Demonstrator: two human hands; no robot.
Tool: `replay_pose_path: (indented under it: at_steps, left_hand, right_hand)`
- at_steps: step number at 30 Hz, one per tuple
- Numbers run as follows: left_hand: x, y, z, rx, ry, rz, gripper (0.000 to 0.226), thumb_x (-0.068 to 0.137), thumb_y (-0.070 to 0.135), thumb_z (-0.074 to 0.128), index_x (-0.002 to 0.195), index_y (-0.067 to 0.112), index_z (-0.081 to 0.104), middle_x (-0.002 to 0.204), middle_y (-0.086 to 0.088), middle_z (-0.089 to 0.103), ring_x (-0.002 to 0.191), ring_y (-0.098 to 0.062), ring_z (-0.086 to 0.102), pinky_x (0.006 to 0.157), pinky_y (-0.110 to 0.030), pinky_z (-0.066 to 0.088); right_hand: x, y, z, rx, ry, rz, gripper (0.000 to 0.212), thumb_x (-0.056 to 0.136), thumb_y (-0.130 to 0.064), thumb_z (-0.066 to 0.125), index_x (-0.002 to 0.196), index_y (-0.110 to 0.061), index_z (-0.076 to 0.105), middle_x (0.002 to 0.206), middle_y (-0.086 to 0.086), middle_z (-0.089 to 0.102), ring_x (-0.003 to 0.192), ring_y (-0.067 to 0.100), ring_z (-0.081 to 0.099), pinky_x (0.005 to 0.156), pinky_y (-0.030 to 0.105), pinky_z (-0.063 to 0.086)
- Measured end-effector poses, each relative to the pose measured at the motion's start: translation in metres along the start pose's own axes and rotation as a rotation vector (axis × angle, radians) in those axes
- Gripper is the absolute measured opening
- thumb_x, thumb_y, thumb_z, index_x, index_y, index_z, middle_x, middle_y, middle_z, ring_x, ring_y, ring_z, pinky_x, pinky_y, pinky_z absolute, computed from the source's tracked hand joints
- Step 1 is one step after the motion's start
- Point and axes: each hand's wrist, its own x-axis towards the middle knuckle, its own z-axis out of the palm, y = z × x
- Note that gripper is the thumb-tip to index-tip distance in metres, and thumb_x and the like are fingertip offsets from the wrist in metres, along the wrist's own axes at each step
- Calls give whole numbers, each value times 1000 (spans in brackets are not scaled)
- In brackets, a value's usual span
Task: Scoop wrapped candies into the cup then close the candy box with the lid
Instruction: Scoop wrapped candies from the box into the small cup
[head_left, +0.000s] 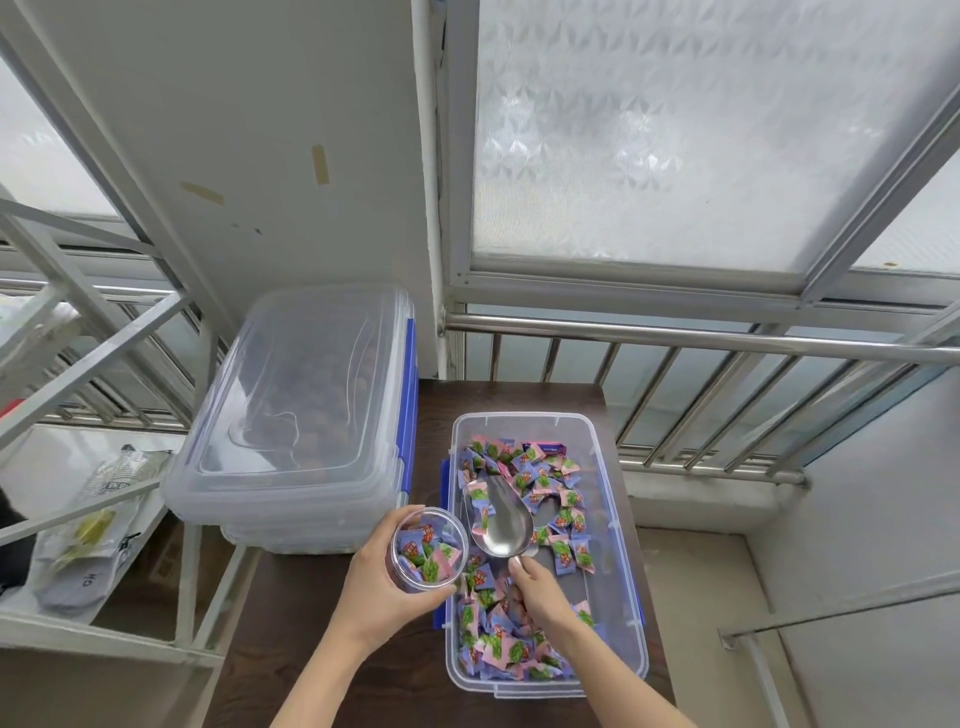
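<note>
An open clear candy box (618, 499) with blue clips sits on the dark wooden table and holds several pink, purple and green wrapped candies (540, 473). My left hand (384, 587) grips a clear plastic cup (428, 551), partly filled with candies, at the box's left wall. My right hand (540, 597) holds the handle of a metal scoop (504, 525) over the box; the scoop's bowl looks empty. A clear lid (291, 389) lies on top of the stacked boxes to the left.
Stacked clear boxes (291, 499) with blue clips stand at the table's back left. A metal rail (701, 340) and frosted window run behind the table. A white shelf frame (104, 519) with packets and grey socks stands on the left.
</note>
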Motion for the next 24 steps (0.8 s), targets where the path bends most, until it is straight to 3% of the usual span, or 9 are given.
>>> replay_pose_path:
  at_steps: [5,9,13,19,24]
  left_hand:
    - [1,-1,1,-1,0,-4,82,53,30,93,123,34,51,117,21,61,112,-3,60,88,-25,57]
    - [2,0,2,14,-12,-2,80,53,33,92,121,37,50,118,24,59,110,1,60,87,-22,57]
    - [2,0,1,23,-11,8,78,54,35,92,119,39,50,116,22,60,110,-2,61,86,-24,58]
    - [-1,5,1,12,-10,32,79,53,28,93,120,32,52,115,10,65,106,-10,65,85,-34,59]
    - [-5,5,-5,-1,21,25,77,53,24,93,117,32,52,112,13,65,106,-7,64,86,-30,58]
  right_hand:
    - [-36,-21,-35,-130,-12,-150,28,101,-26,40,88,-7,56,51,-9,43,41,-1,39,44,15,29]
    - [-71,-56,-84,-329,3,-233,29,97,-32,49,73,-22,62,48,-12,45,47,6,36,50,22,30]
    - [-115,-116,-114,-545,-73,-222,37,93,-40,53,76,-10,63,52,-8,45,47,6,36,48,17,31]
    - [-147,-186,-78,-1031,-100,-257,42,91,-40,53,56,-17,48,56,2,47,51,19,40,51,31,30]
    - [-153,-214,-39,-1268,-33,-297,31,92,-32,50,69,-11,48,67,6,50,63,27,48,59,31,40]
